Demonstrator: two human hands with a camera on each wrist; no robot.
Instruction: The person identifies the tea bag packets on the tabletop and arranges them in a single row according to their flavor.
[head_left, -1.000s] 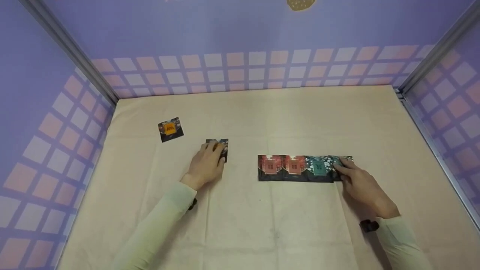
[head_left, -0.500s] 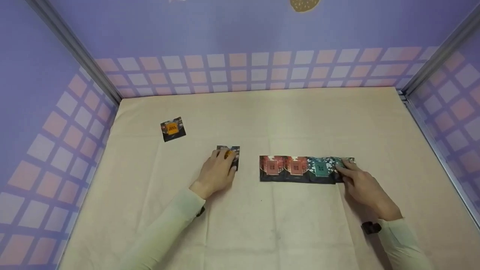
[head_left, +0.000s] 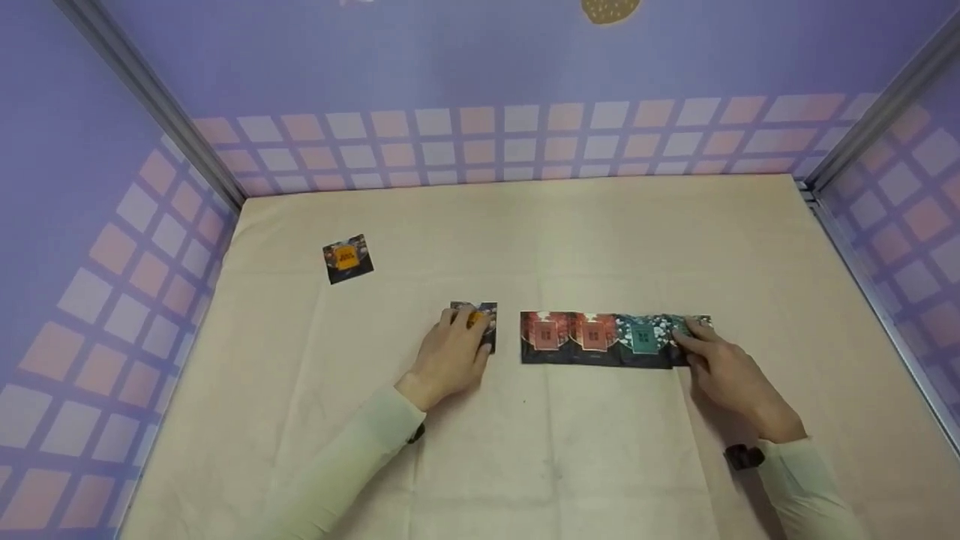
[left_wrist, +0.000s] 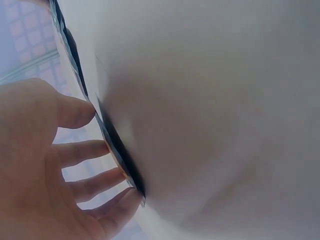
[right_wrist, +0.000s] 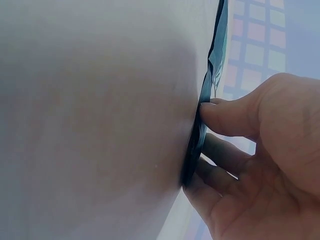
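In the head view, my left hand point(head_left: 448, 356) rests its fingertips on a flat dark sachet with an orange label point(head_left: 488, 312), partly hidden by the fingers. The left wrist view has this sachet point(left_wrist: 117, 145) edge-on, thumb and fingertips against its printed face. To its right, across a small gap, lies a row of overlapping sachets: two with red labels point(head_left: 546, 336) and two with green labels point(head_left: 644, 337). My right hand point(head_left: 729, 377) presses the rightmost green sachet point(right_wrist: 194, 150) with thumb and fingertips, covering much of it.
Another orange-labelled sachet point(head_left: 348, 259) lies tilted at the back left. A cream cloth point(head_left: 600, 450) with fold creases covers the table. Purple panels with pink and white squares point(head_left: 517, 139) stand behind and at both sides.
My left hand has slid the orange-labelled sachet to the right and slightly nearer, closing much of the gap to the row. My right hand stays on the rightmost green sachet.
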